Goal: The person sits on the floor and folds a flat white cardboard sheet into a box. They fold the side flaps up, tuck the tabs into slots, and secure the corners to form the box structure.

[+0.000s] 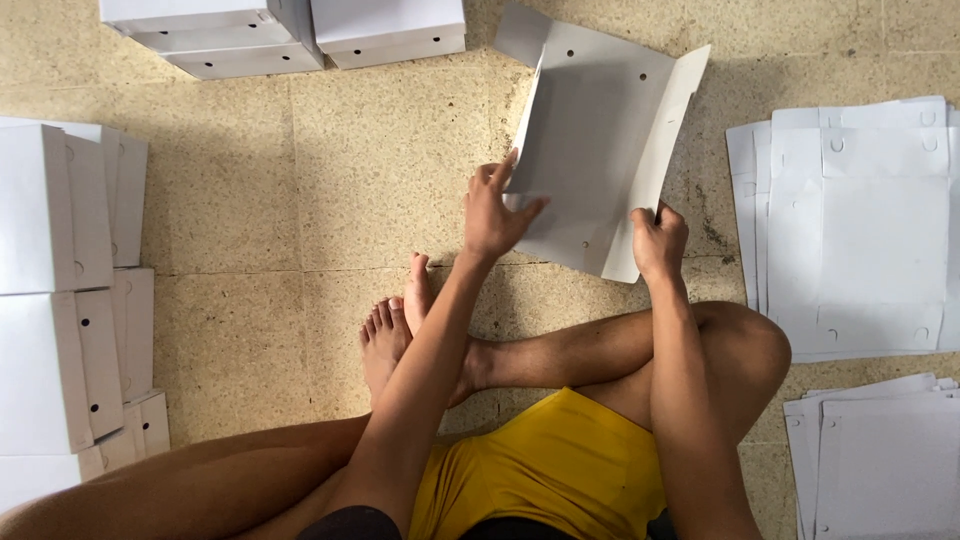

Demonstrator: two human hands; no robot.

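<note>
1. White cardboard fills the head view: a flat die-cut box blank (590, 150) with small round holes is held above the speckled tile floor (300, 180), its right side flap already bent upward.
2. The left hand (492, 215) presses on the blank's lower left edge, fingers spread and laid flat over the panel, thumb tucked under it as far as can be seen.
3. The right hand (657, 240) grips the lower right corner, fingers curled and clamped on the raised flap.
4. To fold cleanly, in my judgement, the left palm should pin the panel right beside the crease while the right hand brings the flap up along the scored line, not across it.
5. Finished white boxes (60, 290) stand stacked at the left, and two more boxes (290, 35) sit at the top edge.
6. Stacks of flat blanks (860, 230) lie at the right, well apart from the hands, with another pile (880, 460) below.
7. Crossed bare legs and yellow shorts (550, 460) sit near the bottom.
</note>
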